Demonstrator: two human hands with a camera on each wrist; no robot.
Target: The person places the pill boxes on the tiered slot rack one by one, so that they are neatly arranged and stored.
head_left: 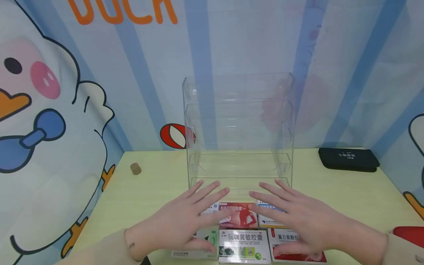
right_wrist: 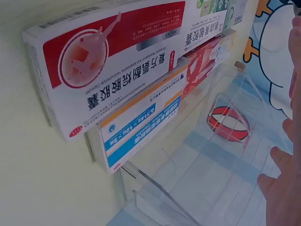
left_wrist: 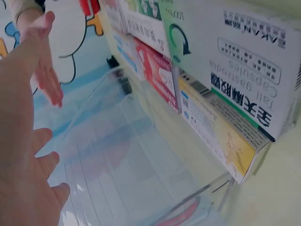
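Both hands hover with fingers spread over two rows of medicine boxes, holding nothing. My left hand (head_left: 185,217) is above a green and white box (head_left: 208,234) and a box with a yellow end (left_wrist: 221,132). Under my right hand (head_left: 308,217) lie a red and white box (head_left: 285,235) and a white box with blue print (head_left: 269,215). Between the hands sit a red box (head_left: 238,215) and a white box with green pictures (head_left: 245,246). Just beyond the fingertips stands a clear acrylic tiered rack (head_left: 240,165).
A small brown cork-like piece (head_left: 135,168) lies at the table's back left. At the back right is a black zip case (head_left: 348,159). A red object (head_left: 409,233) shows at the right edge. Duck-printed cloth (head_left: 145,73) hangs behind the yellowish table (head_left: 149,191).
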